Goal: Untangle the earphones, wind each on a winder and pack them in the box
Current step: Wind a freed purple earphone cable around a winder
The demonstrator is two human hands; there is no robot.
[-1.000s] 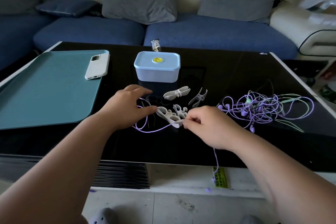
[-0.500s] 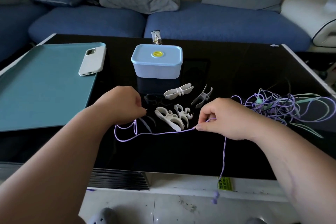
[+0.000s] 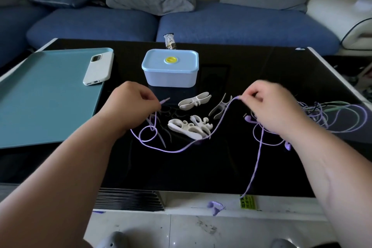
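My left hand [image 3: 130, 106] pinches the plug end of a purple earphone cable [image 3: 177, 150], with the jack sticking out to the right. My right hand [image 3: 269, 106] pinches the same cable further along, lifted above the black table [image 3: 221, 167]. The cable sags between both hands and loops near my left wrist; another stretch hangs over the table's front edge. Several white winders [image 3: 191, 127] lie between my hands. A tangle of purple and green earphones [image 3: 338, 119] lies behind my right hand. The lidded light-blue box [image 3: 171, 68] stands behind the winders.
A teal tray [image 3: 46, 96] with a white phone [image 3: 99, 68] on it covers the table's left side. A small wrapper [image 3: 170, 41] stands behind the box. A blue sofa with grey cushions runs along the far edge.
Both hands have moved apart and risen, drawing the purple cable out between them. My left hand now shows the plug; my right hand has shifted to the right.
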